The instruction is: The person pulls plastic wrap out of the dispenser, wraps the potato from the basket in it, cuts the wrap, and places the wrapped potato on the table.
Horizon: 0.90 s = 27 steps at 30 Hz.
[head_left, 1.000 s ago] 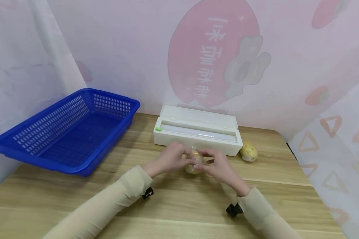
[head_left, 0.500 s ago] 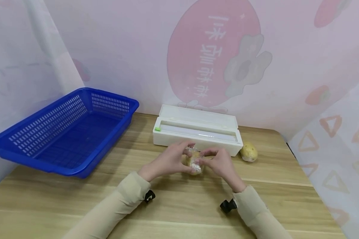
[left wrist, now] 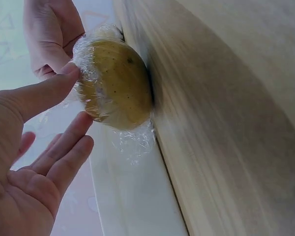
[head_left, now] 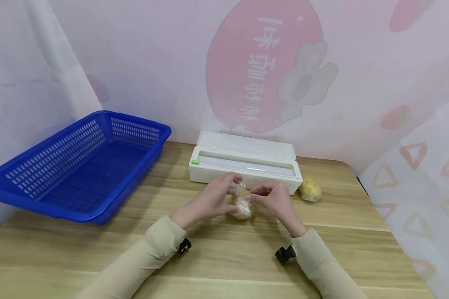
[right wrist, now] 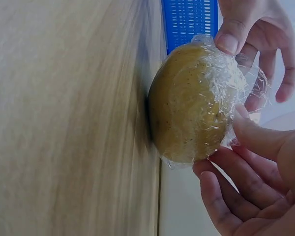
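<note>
A yellow potato (head_left: pixel 243 209) in crinkled cling film (right wrist: pixel 223 81) rests on the wooden table in front of the white box. My left hand (head_left: pixel 208 200) holds it from the left, with the thumb on the film and fingertips at its side. From the right, my right hand (head_left: pixel 276 202) pinches the film near the top with thumb and forefinger. In the left wrist view, the bunched film covers the upper side of the potato (left wrist: pixel 120 83), and a loose flap sticks out at one end. The right wrist view shows both thumbs pressing the gathered film.
Behind the hands, a white cling film box (head_left: pixel 205 173) stands with its lid up and a roll inside. Another wrapped potato (head_left: pixel 310 189) lies at its right end. A blue plastic basket (head_left: pixel 134 176) occupies the left side. A printed cloth (head_left: pixel 164 74) hangs behind the table.
Both hands have been working over the film on the potato. The fingertips, close together at first, have parted, with the left thumb lower and the right fingers pinching near the top.
</note>
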Each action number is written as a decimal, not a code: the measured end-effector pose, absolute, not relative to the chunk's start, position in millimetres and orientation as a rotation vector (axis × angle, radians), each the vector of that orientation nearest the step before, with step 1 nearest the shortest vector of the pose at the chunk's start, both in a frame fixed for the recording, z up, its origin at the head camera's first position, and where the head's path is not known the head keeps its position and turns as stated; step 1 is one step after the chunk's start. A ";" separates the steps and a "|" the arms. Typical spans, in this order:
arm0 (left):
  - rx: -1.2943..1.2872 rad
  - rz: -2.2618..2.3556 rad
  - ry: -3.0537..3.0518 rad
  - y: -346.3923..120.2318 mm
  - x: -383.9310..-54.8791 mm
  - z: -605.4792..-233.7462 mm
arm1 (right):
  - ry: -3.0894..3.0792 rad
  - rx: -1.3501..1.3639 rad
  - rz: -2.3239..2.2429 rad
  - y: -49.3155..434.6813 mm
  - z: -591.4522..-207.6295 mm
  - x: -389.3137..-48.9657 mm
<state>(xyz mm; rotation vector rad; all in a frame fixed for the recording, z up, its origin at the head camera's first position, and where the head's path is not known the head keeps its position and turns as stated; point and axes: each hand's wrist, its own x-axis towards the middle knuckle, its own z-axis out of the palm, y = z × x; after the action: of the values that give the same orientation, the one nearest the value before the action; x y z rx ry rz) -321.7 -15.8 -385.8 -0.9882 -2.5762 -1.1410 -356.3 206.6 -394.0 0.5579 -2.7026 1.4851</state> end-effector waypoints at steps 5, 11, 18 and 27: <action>-1.041 -0.873 -2.468 -15.2 -318.5 -382.6 | -2.701 0.558 1.474 206.3 -394.6 -357.9; -1.078 -0.600 -2.442 -13.2 -313.9 -379.1 | -2.707 0.538 1.481 204.9 -393.1 -357.8; -1.028 -0.490 -2.615 -13.1 -313.0 -384.0 | -2.707 0.573 1.484 204.0 -393.2 -357.4; -1.021 -0.545 -2.750 -13.7 -316.9 -387.3 | -2.660 0.712 1.529 207.5 -394.4 -358.8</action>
<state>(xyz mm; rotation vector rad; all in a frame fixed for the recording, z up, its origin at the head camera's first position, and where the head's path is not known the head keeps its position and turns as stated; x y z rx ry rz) -316.9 -13.7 -387.3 -1.0208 -2.7503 -0.5454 -358.8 207.5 -394.4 0.7118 -2.6596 1.5285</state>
